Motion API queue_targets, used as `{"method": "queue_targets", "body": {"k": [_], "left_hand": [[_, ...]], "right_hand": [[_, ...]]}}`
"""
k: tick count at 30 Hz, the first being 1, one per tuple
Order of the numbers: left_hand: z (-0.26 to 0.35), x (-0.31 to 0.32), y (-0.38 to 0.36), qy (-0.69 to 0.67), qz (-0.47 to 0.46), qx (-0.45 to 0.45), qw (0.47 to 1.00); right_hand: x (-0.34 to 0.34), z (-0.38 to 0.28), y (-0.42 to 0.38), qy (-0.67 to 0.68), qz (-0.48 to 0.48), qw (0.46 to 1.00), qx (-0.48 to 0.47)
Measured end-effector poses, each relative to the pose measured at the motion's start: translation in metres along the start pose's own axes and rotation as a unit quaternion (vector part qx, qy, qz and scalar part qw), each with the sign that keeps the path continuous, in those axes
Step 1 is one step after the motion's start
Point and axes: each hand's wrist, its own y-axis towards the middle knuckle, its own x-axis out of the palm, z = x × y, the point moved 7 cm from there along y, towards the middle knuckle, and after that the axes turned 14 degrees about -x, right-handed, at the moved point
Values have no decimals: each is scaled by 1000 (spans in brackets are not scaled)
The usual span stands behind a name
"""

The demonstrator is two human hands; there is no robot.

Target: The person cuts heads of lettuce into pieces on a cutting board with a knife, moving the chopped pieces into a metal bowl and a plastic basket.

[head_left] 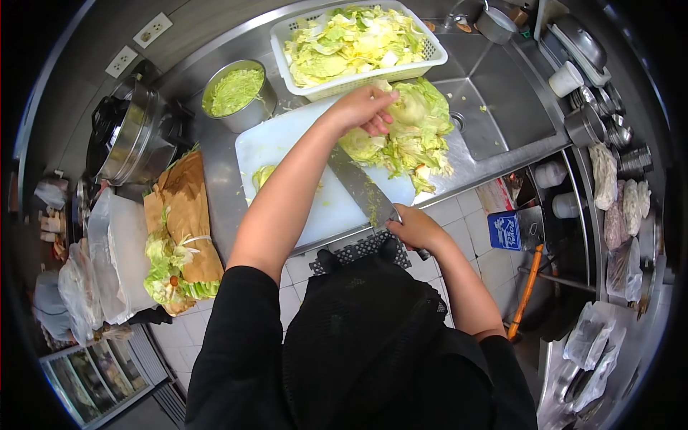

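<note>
My right hand (417, 229) is closed around the handle of a wide-bladed kitchen knife (352, 178). The blade lies across the right part of a white cutting board (333, 208), with green shreds stuck to it. My left hand (364, 109) reaches over the far side of the board, beside a heap of loose lettuce leaves (423, 118). Its fingers are loosely bent and apart, with nothing visible in them. A small piece of lettuce (263, 175) lies on the board, partly hidden by my left forearm.
Behind the board stands a white basket (315, 91) piled with leaves. A round metal pot (251, 111) of shredded greens is at the left. To the right is a steel sink (494, 107). A brown paper bag (197, 204) with lettuce lies at the left.
</note>
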Motion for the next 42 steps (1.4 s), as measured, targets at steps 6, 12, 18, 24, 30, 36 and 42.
{"method": "queue_targets", "body": {"k": [6,12,18,24,30,36,42], "left_hand": [[-41,-90,-90,162,338,72,924],[-197,-139,-218,194,540,-180,799],[-203,-93,-181,230,518,-197,800],[-198,-86,-181,176,540,-49,822],[-201,-77,-186,62,446,97,888],[-207,-78,-192,88,395,45,913],[-228,-91,-168,120,396,65,908]], "right_hand": [[1,5,1,8,-3,1000,-12],[2,-1,2,12,2,1000,-25],[10,-29,48,-93,-28,993,-61],[20,-43,39,-164,-66,981,-81],[27,-15,2,29,-59,997,-38],[3,-52,-9,-225,113,924,-289],[39,-124,26,-286,66,865,-406]]}}
